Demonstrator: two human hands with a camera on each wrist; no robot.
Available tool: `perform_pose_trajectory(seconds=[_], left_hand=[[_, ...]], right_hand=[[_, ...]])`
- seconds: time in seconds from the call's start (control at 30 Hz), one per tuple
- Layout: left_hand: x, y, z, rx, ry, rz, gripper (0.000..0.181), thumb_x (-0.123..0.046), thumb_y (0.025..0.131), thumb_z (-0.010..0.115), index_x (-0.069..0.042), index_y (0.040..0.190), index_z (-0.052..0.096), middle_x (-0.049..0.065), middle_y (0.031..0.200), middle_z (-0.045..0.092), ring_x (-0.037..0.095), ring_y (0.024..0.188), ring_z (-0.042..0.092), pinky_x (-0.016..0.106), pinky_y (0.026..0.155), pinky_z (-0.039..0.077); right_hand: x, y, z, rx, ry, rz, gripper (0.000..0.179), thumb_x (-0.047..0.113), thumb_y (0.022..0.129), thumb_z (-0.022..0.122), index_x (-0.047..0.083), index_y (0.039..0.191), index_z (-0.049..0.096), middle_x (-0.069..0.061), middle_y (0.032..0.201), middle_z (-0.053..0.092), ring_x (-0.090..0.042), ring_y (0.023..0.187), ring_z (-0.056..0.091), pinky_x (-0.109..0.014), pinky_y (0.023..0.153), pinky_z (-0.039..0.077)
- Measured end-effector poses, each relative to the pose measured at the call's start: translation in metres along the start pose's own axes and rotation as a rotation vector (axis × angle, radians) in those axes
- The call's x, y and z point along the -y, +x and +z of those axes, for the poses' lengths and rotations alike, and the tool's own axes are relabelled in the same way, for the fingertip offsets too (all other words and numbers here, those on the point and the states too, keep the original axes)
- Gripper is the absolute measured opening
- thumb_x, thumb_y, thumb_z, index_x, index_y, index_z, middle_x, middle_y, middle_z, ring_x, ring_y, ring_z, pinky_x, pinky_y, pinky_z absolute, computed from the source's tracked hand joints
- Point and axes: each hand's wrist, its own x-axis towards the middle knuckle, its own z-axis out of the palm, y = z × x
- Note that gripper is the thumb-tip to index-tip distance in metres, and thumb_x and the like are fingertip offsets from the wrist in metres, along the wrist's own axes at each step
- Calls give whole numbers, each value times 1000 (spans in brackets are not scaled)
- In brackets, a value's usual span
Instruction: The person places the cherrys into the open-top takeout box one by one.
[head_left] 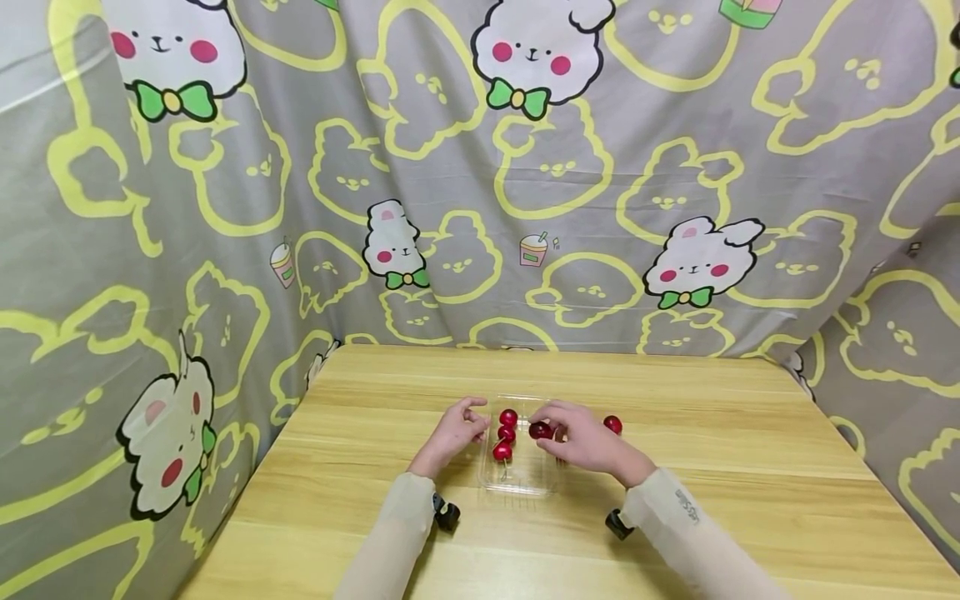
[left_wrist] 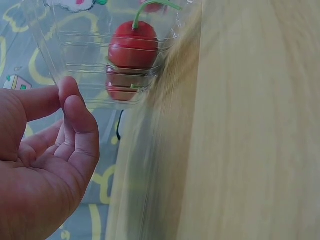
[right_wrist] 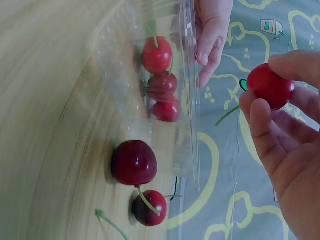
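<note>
Patterned grey cloth (head_left: 465, 183) is hung behind the wooden table (head_left: 750, 467), where one cherry (head_left: 539, 430) is pinched by the right hand's grip (head_left: 588, 437) over the right part of a clear box (head_left: 531, 477), and the left hand (head_left: 453, 429) is held loosely bent beside the box's left wall.

left hand (left_wrist: 50, 160) cut off at the left wrist view's left edge, tub (left_wrist: 85, 50) at its top, right hand (right_wrist: 300, 165) at the right wrist view's right edge, cherry stem (right_wrist: 112, 226) at its bottom, tub blurred there, sleeves (head_left: 384, 542) cropped at the head view's bottom
</note>
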Motion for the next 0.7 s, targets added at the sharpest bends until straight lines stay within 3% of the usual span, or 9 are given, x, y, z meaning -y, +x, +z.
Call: perform_pose_trajectory(seconds=[0.17,0.53,0.7], left_hand=[[0,0,0,-2,2,-2,44,-5,92,60,5,133,46,14,85,60,14,65,59,35,66,55],[-1,-1,0,4,-4,-5,45,-5,93,60,6,133,44,20,90,60,14,66,59,38,69,55],[0,0,-1,4,-10,-5,46,-5,92,60,6,134,44,14,85,59,14,66,59,36,68,55]], right_hand=[[2,3,4,-3,19,31,36,6,80,74,13,115,63,4,104,59,-5,73,57,-24,64,53],[1,8,11,28,1,50,38,13,83,73,3,118,63,4,100,60,-9,77,57,-23,63,50],[-2,12,16,30,16,77,37,11,81,74,5,116,61,5,99,61,-12,84,58,-24,67,51]])
